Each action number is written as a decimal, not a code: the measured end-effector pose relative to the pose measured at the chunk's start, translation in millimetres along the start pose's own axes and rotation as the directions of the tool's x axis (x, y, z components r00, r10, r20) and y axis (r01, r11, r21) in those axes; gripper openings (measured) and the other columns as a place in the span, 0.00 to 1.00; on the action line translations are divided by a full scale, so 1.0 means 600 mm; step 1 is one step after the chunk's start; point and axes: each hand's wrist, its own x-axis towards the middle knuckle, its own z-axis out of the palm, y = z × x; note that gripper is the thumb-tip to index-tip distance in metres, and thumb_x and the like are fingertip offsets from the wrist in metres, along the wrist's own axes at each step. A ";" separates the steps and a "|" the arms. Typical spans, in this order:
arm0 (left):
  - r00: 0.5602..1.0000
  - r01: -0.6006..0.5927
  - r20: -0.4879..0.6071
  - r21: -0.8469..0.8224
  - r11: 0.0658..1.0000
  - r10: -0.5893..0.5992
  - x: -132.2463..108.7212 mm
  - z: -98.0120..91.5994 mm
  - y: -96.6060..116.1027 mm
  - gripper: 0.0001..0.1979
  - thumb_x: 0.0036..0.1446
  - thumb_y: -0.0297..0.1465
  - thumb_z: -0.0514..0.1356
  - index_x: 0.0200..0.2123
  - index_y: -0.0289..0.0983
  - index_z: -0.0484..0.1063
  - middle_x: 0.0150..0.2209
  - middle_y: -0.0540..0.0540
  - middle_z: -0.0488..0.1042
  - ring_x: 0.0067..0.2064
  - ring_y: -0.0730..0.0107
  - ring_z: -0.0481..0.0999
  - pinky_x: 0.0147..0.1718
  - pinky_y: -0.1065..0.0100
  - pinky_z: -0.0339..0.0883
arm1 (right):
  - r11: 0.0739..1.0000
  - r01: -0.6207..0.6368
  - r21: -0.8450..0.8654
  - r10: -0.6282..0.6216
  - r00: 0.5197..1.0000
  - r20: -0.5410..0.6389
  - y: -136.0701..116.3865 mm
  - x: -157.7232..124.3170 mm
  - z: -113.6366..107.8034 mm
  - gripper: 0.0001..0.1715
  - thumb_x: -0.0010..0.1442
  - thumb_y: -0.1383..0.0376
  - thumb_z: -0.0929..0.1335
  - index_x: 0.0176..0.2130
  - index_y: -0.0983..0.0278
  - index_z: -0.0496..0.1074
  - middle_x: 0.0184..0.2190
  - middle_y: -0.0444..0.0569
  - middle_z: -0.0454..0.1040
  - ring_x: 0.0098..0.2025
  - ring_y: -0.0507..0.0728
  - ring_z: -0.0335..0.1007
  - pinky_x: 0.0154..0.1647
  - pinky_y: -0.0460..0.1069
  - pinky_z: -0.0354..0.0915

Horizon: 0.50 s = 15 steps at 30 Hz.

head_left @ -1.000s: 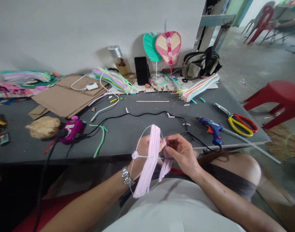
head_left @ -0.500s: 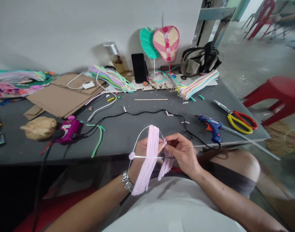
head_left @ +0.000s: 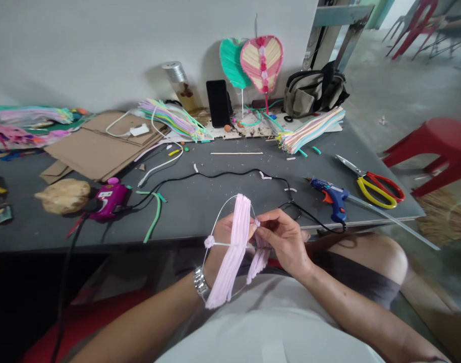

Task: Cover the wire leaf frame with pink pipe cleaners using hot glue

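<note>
L hand (head_left: 223, 234) curled round wire loop (head_left: 218, 218) w/ pink pipe cleaners (head_left: 234, 257); R hand (head_left: 285, 239) pinching cleaner tuft tight, just above desk (head_left: 185, 222).

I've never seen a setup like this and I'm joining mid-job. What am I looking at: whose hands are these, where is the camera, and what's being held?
There's no machine here. These are a person's own bare hands, filmed by one head-worn camera looking forward and down. The left hand, wearing a metal wristwatch, holds a wire loop with pale pink pipe cleaners across it. The right hand pinches a small pink tuft on it. On the grey table lie a blue glue gun and yellow-and-red scissors.
</note>
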 end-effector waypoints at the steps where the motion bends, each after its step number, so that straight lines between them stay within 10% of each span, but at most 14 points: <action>1: 1.000 -0.005 0.001 0.010 1.000 0.005 0.000 0.000 0.001 0.14 0.44 0.35 0.72 0.27 0.34 0.72 0.22 0.50 0.71 0.24 0.72 0.69 0.24 0.69 0.63 | 1.000 0.017 -0.007 -0.017 1.000 0.003 0.000 -0.001 0.000 0.11 0.56 0.60 0.78 0.38 0.59 0.78 0.29 0.42 0.76 0.30 0.52 0.71 0.35 0.48 0.68; 9: 0.999 -0.033 -0.033 0.075 0.997 0.036 -0.007 -0.005 0.007 0.08 0.43 0.32 0.68 0.21 0.35 0.72 0.21 0.50 0.71 0.24 0.71 0.69 0.23 0.69 0.60 | 0.928 0.288 -0.237 -0.274 0.958 0.090 0.000 -0.005 -0.002 0.09 0.64 0.71 0.71 0.42 0.56 0.78 0.36 0.43 0.74 0.37 0.52 0.71 0.39 0.49 0.67; 15: 0.998 -0.050 -0.043 -0.023 0.998 0.049 -0.009 -0.009 0.007 0.05 0.43 0.28 0.66 0.19 0.36 0.74 0.19 0.50 0.69 0.23 0.72 0.66 0.22 0.70 0.61 | 0.657 0.564 -0.501 -0.472 0.825 0.310 -0.021 -0.008 0.002 0.13 0.66 0.76 0.65 0.42 0.60 0.74 0.37 0.48 0.70 0.38 0.53 0.69 0.38 0.49 0.69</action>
